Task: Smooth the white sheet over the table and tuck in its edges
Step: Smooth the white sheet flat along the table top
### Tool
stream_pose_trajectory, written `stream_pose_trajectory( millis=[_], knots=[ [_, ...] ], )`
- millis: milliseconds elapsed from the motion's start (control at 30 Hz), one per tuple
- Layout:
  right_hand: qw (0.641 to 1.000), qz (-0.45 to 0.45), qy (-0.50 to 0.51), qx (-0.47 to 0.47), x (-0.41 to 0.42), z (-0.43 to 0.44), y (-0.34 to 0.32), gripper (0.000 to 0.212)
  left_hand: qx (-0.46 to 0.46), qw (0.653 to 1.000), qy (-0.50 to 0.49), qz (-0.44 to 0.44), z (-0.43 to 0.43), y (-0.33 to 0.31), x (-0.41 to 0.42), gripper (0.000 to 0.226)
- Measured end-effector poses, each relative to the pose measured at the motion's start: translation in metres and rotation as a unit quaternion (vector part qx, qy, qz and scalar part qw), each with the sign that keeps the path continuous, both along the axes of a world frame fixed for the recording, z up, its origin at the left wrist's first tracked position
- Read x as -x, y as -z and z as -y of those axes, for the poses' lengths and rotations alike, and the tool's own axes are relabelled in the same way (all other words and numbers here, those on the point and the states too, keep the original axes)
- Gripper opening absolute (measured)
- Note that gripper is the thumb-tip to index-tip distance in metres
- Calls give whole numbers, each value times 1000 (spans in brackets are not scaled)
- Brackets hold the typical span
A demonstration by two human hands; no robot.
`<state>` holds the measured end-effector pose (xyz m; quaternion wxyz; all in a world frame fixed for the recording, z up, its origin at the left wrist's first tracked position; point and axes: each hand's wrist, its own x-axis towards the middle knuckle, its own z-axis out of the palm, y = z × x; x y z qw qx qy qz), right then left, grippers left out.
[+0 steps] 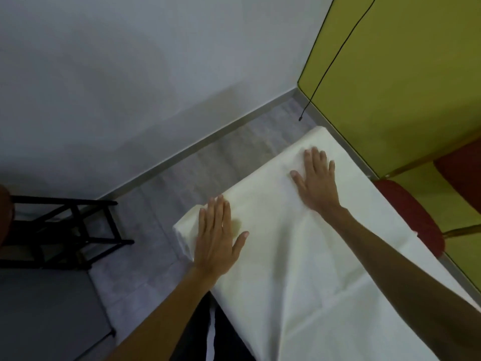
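White sheet (299, 269) covers the table top, draped over near & far edges, w/ soft creases. Left hand (217, 238) lies flat on it by the near corner, fingers straight, holding nothing. Right hand (316, 178) presses flat near the far end, fingers spread. Black stool (65, 230) on the floor at left.

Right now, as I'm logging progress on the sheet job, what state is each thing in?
white sheet: spread flat, creased at the near end, left corner folded down over the edge.
left hand: open, palm flat on the sheet's left corner.
right hand: open, palm flat on the sheet farther along.
red chair: standing beside the sheet's right side.
black cable: hanging loose, end free.
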<state>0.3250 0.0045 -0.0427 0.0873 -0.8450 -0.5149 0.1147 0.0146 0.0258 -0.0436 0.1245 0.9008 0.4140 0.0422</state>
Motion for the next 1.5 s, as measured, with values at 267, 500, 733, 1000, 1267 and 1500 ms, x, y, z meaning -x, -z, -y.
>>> stream_pose_trajectory(
  millis=[267, 500, 733, 1000, 1267, 1500],
  knots=[
    [998, 43, 3, 44, -8, -14, 14, 87, -40, 993, 95, -57, -49, 12, 22, 84],
    [998, -5, 65, -4, 3, -2, -4, 81, -42, 990, 128, -48, -48, -6, 14, 85],
    [960, -7, 278, -44, 119, 121, -8, 65, -7, 939, 345, -14, 39, -2, -28, 71],
    [927, 4, 370, 58, 175, 272, 19, 75, -18, 919, 393, -35, 12, 11, -18, 79],
    [864, -19, 502, 40, 194, 329, -5, 83, -5, 900, 436, -11, 12, 1, -16, 74],
    [911, 0, 410, 40, 261, 300, 20, 73, -10, 856, 515, -38, 63, 14, -8, 68]
  ],
)
